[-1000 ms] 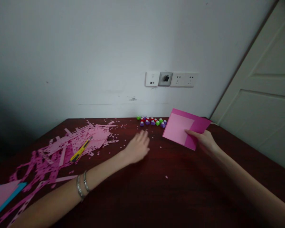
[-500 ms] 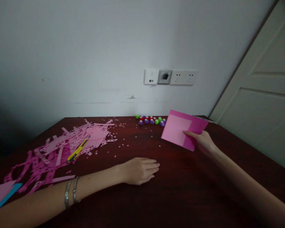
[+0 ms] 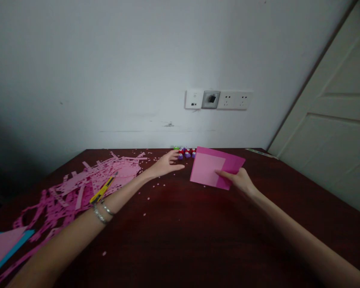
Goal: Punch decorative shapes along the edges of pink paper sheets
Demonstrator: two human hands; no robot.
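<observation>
My right hand [image 3: 243,181] grips the right side of some pink paper sheets [image 3: 210,166], a light pink one lying over a darker magenta one. The thumb rests on the front face, and the other fingers are hidden behind. My left hand [image 3: 167,164] is raised in front of the small colourful craft punches [image 3: 187,153], with its fingers apart and nothing in them. Green, red and purple ones show beside its fingertips. The paper sheets hide part of that group. Whether the left fingers touch a punch I cannot tell.
Pink punched paper strips [image 3: 75,188] lie heaped on the left of the dark red table [image 3: 180,240]. A yellow utility knife [image 3: 102,190] rests on them. Pink and blue sheets [image 3: 6,248] lie at the near left. A flat ruler-like strip [image 3: 261,153] is at the back right.
My left hand has lifted off the tabletop and reached forward to the small punches. My right hand has brought the paper sheets leftward, so they now cover some punches and uncover the strip behind.
</observation>
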